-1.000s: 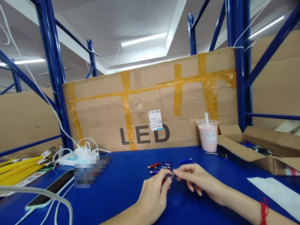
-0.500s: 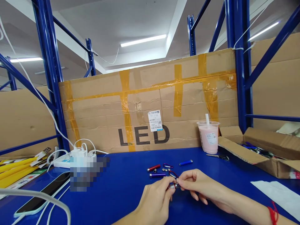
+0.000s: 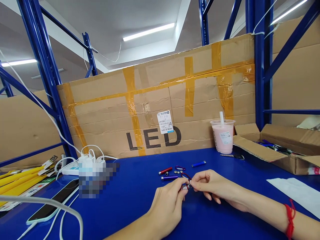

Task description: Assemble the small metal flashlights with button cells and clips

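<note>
Blue steel racking (image 3: 40,66) — taped cardboard wall (image 3: 155,100), white ceiling (image 3: 112,23), fluorescent tube lights (image 3: 148,31).

Pink drink cup (image 3: 222,136) standing at the back of the blue surface (image 3: 135,190), open cardboard box (image 3: 277,148) just right of it. Taped "LED" cardboard panel (image 3: 155,110) behind. Phone (image 3: 53,201), white power strip (image 3: 75,168), yellow packs (image 3: 18,180) far left.

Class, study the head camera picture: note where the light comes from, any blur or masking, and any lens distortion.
Head view: ceiling tube lights give even light, soft shadows under the hands; a pixelated patch masks the area by the power strip; wide-angle lens bends the blue rack posts; the small flashlight between left hand and right hand is slightly soft.
</note>
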Tool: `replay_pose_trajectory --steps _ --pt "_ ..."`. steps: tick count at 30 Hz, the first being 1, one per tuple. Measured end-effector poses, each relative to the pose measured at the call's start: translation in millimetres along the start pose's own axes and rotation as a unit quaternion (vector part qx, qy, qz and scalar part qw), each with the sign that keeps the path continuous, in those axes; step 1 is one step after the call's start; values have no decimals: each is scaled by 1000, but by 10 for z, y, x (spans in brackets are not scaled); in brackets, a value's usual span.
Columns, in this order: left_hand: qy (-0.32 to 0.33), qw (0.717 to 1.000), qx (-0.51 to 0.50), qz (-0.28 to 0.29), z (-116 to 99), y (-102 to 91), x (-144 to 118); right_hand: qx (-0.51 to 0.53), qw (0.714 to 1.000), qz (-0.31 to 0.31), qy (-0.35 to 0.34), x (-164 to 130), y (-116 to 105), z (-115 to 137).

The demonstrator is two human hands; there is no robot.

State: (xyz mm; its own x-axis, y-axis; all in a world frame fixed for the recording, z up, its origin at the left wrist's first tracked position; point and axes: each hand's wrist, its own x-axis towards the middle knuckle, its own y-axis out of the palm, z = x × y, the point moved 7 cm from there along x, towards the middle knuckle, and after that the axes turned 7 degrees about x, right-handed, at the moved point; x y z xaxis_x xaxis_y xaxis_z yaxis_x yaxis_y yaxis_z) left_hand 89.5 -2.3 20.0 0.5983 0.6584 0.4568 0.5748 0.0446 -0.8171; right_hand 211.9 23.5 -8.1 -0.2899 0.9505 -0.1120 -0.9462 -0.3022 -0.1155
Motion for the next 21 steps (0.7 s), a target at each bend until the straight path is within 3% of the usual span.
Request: replay_pose_trajectory --steps 21 --pt "3 1000 -1 -2 33 31 -3 -24 1000 -8 -3 -6 -6 10"
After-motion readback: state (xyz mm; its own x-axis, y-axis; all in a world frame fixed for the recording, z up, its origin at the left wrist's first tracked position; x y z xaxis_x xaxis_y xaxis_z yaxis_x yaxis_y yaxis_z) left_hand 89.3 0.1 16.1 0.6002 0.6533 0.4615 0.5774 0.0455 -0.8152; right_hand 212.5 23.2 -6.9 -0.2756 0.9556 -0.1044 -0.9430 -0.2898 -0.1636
